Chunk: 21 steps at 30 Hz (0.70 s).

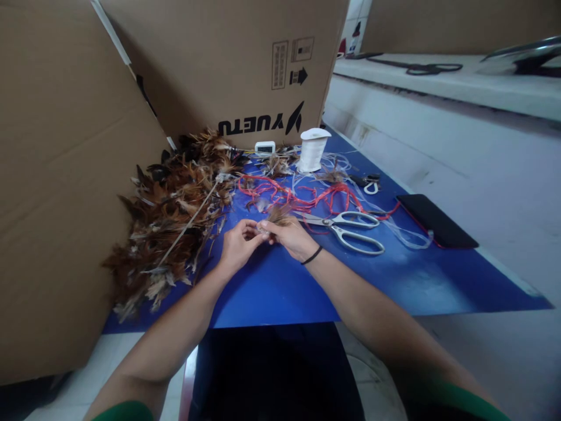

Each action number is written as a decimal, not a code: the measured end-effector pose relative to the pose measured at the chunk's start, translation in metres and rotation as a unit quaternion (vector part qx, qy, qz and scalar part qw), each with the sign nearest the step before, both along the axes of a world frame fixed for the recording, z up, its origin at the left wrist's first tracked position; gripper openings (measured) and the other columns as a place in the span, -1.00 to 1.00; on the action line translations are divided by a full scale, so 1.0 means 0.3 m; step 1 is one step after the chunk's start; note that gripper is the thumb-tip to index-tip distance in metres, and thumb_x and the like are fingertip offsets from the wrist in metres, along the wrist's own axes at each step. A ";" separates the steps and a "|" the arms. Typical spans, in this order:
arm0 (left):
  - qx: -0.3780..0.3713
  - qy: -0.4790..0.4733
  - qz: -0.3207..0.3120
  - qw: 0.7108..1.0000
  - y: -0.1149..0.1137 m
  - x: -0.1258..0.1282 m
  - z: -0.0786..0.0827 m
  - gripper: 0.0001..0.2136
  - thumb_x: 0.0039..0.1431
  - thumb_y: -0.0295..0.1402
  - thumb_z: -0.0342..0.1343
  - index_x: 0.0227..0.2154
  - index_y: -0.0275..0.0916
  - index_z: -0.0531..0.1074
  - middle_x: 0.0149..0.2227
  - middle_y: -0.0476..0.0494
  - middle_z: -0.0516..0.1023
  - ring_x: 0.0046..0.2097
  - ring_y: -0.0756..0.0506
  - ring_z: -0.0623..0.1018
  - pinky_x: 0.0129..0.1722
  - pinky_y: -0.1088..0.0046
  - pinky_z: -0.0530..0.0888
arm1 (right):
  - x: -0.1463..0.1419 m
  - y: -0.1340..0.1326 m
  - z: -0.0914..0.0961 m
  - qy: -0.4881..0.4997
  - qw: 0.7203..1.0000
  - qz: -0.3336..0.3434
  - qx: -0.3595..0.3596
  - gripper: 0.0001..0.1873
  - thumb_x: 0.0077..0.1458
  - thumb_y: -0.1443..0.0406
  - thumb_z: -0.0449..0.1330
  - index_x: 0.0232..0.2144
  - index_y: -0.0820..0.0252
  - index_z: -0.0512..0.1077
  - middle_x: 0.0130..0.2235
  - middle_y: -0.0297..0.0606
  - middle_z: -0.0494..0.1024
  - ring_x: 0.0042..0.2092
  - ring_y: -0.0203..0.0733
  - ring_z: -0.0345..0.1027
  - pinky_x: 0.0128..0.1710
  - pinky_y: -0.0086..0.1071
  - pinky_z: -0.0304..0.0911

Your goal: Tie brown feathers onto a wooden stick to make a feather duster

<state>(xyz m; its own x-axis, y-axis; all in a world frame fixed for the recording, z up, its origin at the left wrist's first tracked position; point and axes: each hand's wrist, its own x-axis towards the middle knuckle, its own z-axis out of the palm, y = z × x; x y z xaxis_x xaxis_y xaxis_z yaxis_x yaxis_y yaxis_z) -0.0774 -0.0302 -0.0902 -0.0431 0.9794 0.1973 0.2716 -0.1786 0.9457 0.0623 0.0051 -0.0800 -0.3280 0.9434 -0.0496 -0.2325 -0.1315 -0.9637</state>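
My left hand [238, 244] and my right hand [290, 236] meet over the blue table top [280, 292]. Both pinch a small bunch of brown feathers [279, 215] whose tips stick up past my right fingers. A black band circles my right wrist. A large pile of brown feathers [170, 216] lies just left of my hands, with a thin stick running through it. White-handled scissors [350, 229] lie to the right of my right hand, shut. Tangled red cord [307, 196] is spread behind my hands.
A white spool of thread [312, 149] and a small white device [265, 147] stand at the back by a cardboard box [228, 64]. Another cardboard sheet [56, 175] walls the left. A black phone [435, 220] and small snips [368, 182] lie at the right.
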 end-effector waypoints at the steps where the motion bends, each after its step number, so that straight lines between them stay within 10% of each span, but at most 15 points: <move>1: -0.004 -0.006 -0.002 1.000 0.000 0.001 -0.001 -0.69 -0.10 -0.23 0.25 -0.30 -0.26 0.38 -0.45 -0.08 0.52 -0.45 -0.01 0.51 -0.47 0.51 0.43 | 0.000 -0.001 0.001 0.000 1.000 0.003 0.000 -0.67 -0.26 0.15 0.34 -0.58 0.31 0.38 -0.61 -0.35 0.41 -0.61 -0.41 0.21 -0.62 -0.48 0.11; 14: 0.005 -0.047 0.028 0.998 -0.002 0.007 0.004 -0.76 -0.06 -0.24 0.22 -0.37 -0.27 0.39 -0.55 -0.02 0.49 -0.57 0.01 0.48 -0.58 0.53 0.43 | 0.000 -0.004 0.003 -0.002 1.000 0.030 -0.006 -0.68 -0.25 0.14 0.34 -0.57 0.28 0.40 -0.65 -0.40 0.36 -0.62 -0.43 0.17 -0.63 -0.49 0.10; 21: -0.095 -0.201 -0.064 0.973 0.001 0.004 0.016 -0.70 -0.11 -0.29 0.28 -0.34 -0.33 0.37 -0.50 -0.05 0.51 -0.48 0.03 0.51 -0.44 0.51 0.48 | 0.006 -0.004 0.010 0.002 0.999 0.035 -0.002 -0.67 -0.32 0.15 0.38 -0.58 0.31 0.44 -0.63 -0.36 0.40 -0.59 -0.39 0.26 -0.58 -0.47 0.19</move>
